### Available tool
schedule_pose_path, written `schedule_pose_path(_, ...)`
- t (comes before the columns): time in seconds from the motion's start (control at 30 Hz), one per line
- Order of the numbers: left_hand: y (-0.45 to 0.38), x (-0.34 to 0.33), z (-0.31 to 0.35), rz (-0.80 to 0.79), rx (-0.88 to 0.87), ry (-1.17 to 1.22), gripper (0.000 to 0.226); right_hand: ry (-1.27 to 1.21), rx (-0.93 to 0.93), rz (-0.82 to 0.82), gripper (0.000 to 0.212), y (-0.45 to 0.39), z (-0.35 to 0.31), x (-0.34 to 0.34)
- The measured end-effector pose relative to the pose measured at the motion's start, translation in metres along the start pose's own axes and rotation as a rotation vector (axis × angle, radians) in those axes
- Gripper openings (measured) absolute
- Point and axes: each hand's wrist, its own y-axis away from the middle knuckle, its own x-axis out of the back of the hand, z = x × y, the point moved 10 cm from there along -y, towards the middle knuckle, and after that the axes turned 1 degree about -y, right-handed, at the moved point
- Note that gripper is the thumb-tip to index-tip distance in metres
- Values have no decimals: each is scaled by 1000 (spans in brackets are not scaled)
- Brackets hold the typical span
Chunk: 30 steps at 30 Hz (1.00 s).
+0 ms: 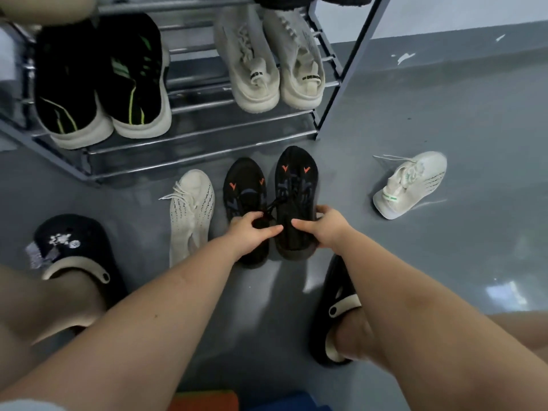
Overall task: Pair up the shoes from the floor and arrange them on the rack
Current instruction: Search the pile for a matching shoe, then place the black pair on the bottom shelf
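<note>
Crouched before the shoe rack (204,134), you have a pair of black sneakers with orange marks side by side on the grey floor (444,262), toes pointing at the rack. Your left hand (252,229) curls over the heel collar of the left black sneaker (244,185), while your right hand (323,226) grips the heel of the right black sneaker (296,179), thumb across the top and fingers wrapped down its far side. Knit uppers like these look light and soft, likely to fold if pinched at the toe, so the firmer heel and sole edge are probably the best hold. Just left of the pair lies a cream sneaker (192,212); its apparent mate (410,183) rests well apart at right. The rack's shelf already carries a black-and-green pair (100,78) and a beige pair (269,57).
</note>
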Motion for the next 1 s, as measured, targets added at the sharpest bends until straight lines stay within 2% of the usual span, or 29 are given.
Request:
schedule_pose_path(0.07, 2, 21, -30, 134, 80, -63, 93, 298, 34, 28, 80, -8, 1, -1)
schedule_pose_path(0.13, 1, 22, -55, 134, 152, 1, 96, 400, 26, 26, 81, -14, 7, -4)
schedule_pose_path(0.23, -2, 5, -77, 25, 234, 186, 85, 349, -1, 28, 78, -21, 12, -10)
schedule_pose_path(0.33, -4, -7, -77, -35, 300, 384, 62, 273, -23, 56, 75, -28, 15, -16)
schedule_pose_path(0.53, -16, -17, -86, -54, 470, 698, 80, 245, -115, 72, 73, -41, 36, -28)
schedule_pose_path(0.67, -20, -13, -86, -5, 447, 707, 85, 162, -170, 35, 76, -48, 41, -27)
schedule_pose_path(0.77, -22, -4, -76, -40, 340, 520, 82, 64, -206, 0, 73, -46, 43, -32)
schedule_pose_path(0.87, -18, -6, -64, -77, 264, 381, 96, -20, -206, -19, 72, -41, 40, -33)
schedule_pose_path(0.93, -17, -4, -67, -31, 261, 430, 102, -124, -210, -37, 68, -36, 36, -33)
schedule_pose_path(1.0, -14, -1, -62, -14, 248, 539, 82, -201, -203, -43, 63, -31, 31, -31)
